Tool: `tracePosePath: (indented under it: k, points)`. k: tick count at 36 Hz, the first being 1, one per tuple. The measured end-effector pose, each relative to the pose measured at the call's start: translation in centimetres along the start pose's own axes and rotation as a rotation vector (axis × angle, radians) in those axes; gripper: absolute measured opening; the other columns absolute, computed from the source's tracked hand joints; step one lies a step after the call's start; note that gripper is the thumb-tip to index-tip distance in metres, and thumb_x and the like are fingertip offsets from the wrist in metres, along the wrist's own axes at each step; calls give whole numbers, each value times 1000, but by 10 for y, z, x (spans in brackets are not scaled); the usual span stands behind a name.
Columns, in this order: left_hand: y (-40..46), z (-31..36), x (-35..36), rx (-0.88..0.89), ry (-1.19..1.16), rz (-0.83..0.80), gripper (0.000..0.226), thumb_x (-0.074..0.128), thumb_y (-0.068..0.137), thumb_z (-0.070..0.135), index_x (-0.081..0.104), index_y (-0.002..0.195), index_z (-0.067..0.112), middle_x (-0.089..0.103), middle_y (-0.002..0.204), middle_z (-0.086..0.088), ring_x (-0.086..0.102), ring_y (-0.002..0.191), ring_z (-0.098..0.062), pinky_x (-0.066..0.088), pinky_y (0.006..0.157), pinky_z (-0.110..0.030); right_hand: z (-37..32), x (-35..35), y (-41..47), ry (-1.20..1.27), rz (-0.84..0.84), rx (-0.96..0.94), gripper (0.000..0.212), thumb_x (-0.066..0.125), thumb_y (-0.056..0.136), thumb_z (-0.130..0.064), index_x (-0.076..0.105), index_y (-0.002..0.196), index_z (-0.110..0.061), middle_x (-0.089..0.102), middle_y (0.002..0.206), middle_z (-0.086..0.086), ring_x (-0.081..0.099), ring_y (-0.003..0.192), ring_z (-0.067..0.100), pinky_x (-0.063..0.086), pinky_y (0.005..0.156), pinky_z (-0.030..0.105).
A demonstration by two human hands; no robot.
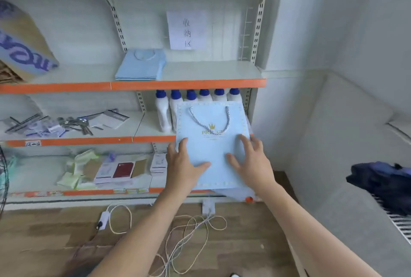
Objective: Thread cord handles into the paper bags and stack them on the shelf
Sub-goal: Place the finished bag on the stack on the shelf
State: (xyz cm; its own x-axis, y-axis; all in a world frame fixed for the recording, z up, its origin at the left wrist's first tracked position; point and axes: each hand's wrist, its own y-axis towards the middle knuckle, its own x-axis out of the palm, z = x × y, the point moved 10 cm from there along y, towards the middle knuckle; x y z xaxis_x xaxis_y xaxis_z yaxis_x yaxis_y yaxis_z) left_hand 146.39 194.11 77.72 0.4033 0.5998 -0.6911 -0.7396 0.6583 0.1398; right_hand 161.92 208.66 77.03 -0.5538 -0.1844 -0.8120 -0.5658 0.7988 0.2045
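I hold a flat light-blue paper bag (211,143) in front of the lower shelves, its face toward me. A blue-and-white twisted cord handle (209,124) hangs in a loop from its top edge, above a gold crown logo. My left hand (183,163) grips the bag's lower left edge, thumb on the front. My right hand (251,161) grips the right side, fingers spread over the front. A stack of the same light-blue bags (141,66) lies flat on the middle shelf (189,84), above and to the left.
Several white bottles with blue caps (163,112) stand behind the bag. Small boxes and papers (115,170) fill the lower shelf, keys and packets (73,123) the one above. Loose cords and a cable (189,232) lie on the wooden floor. A grey sofa (344,165) sits at right.
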Motion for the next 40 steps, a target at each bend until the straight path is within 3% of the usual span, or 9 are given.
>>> tracePosePath:
  k: [5, 15, 18, 22, 25, 30, 40]
  points:
    - [97, 26, 7, -12, -3, 65, 86, 86, 68, 31, 43, 138, 7, 32, 136, -18, 33, 133, -33, 29, 108, -32, -1, -6, 112, 37, -5, -36, 60, 60, 86, -52, 37, 138, -32, 30, 143, 5, 60, 99, 33, 52, 74, 40]
    - [254, 39, 11, -29, 68, 80, 79, 80, 73, 38, 44, 138, 14, 37, 140, -11, 32, 132, -31, 26, 106, -30, -21, 8, 268, 75, 17, -11, 54, 62, 87, -43, 44, 136, -25, 37, 137, 9, 58, 102, 32, 46, 78, 38]
    - [301, 39, 10, -26, 80, 61, 78, 78, 75, 40, 42, 140, 15, 36, 142, -12, 31, 133, -30, 25, 108, -32, -32, 18, 312, 69, 19, -6, 51, 64, 87, -39, 50, 132, -18, 42, 127, 14, 57, 102, 36, 45, 78, 38]
    - [372, 32, 12, -27, 96, -26, 81, 76, 77, 44, 40, 144, 17, 39, 142, -12, 34, 135, -28, 27, 110, -30, -43, 39, 375, 51, -26, 47, 46, 61, 87, -37, 55, 123, -9, 48, 113, 20, 49, 111, 36, 43, 89, 36]
    - [426, 22, 16, -48, 135, -109, 80, 75, 76, 49, 43, 143, 19, 36, 144, -11, 39, 132, -29, 32, 109, -31, -57, 55, 422, -12, -106, 84, 41, 54, 91, -34, 56, 119, -4, 49, 106, 17, 49, 111, 36, 40, 94, 35]
    - [502, 2, 22, -50, 203, -189, 76, 73, 77, 53, 46, 141, 21, 34, 144, -11, 35, 133, -30, 32, 106, -30, -67, 99, 495, -71, -183, 135, 48, 51, 91, -44, 52, 123, -9, 47, 121, 16, 44, 118, 35, 37, 101, 35]
    - [574, -46, 58, -52, 220, -349, 72, 70, 80, 50, 47, 137, 15, 31, 145, -11, 37, 134, -28, 37, 105, -32, -54, 170, 560, -212, -252, 188, 51, 49, 93, -47, 48, 127, -10, 38, 127, 13, 42, 119, 32, 39, 100, 35]
